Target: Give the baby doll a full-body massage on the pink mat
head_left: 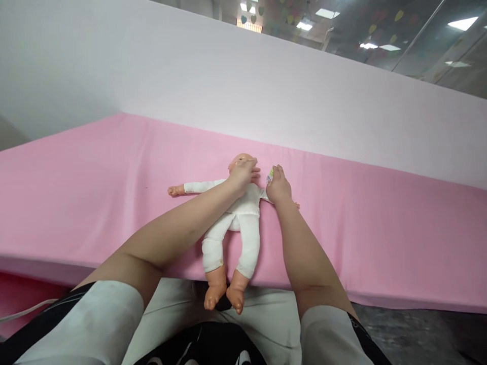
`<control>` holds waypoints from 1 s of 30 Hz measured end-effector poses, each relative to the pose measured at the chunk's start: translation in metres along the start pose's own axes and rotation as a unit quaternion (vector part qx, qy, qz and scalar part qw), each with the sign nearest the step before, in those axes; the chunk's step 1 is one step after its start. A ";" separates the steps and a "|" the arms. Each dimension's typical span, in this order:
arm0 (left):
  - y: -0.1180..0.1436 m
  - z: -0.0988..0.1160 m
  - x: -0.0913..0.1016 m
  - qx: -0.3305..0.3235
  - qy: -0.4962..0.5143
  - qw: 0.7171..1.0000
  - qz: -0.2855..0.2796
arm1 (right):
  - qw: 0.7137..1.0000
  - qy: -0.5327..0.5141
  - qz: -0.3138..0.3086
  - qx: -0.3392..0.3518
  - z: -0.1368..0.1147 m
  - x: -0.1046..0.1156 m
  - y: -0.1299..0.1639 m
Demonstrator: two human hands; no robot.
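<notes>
A baby doll (247, 203) with a white cloth body lies on its back on the pink-covered table (160, 147), its bare feet toward me. Over the doll's face and neck is my left hand (242, 176), its fingers stretched out and slightly apart; whether they press on the face I cannot tell. My right hand (279, 185) is closed just right of the doll's head, above its outstretched arm. Between those fingers shows a small green-and-white item (270, 176), mostly hidden, its kind not clear.
Behind the table rises a white wall (266, 91), with glass above it that shows ceiling lights. The table's front edge runs close to my lap, and the doll's feet hang past it. A white cable (28, 309) lies at the lower left.
</notes>
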State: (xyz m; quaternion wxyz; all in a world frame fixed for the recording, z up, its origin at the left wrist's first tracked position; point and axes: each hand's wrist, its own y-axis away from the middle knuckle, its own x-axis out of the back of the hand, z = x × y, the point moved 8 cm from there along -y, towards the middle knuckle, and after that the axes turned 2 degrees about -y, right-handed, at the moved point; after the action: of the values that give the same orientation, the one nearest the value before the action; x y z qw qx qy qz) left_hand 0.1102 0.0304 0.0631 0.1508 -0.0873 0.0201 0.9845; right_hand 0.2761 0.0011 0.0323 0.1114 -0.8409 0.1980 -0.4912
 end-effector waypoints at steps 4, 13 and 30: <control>-0.014 -0.027 -0.041 0.132 0.032 0.991 -0.013 | 1.000 -0.015 -0.002 0.002 0.002 0.002 -0.001; -0.038 -0.037 -0.051 0.195 0.103 0.975 -0.027 | 0.999 -0.002 -0.031 0.011 -0.008 0.004 -0.002; 0.006 -0.017 -0.004 0.091 0.349 0.929 -0.081 | 0.958 -0.050 -0.022 0.282 -0.136 0.008 0.057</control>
State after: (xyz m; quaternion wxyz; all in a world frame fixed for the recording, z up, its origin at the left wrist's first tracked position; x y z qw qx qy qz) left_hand 0.1152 0.0221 0.0474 0.2206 -0.4130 0.1535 0.8702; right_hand 0.1488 -0.0522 0.0835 0.3429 -0.8032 0.0272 -0.4864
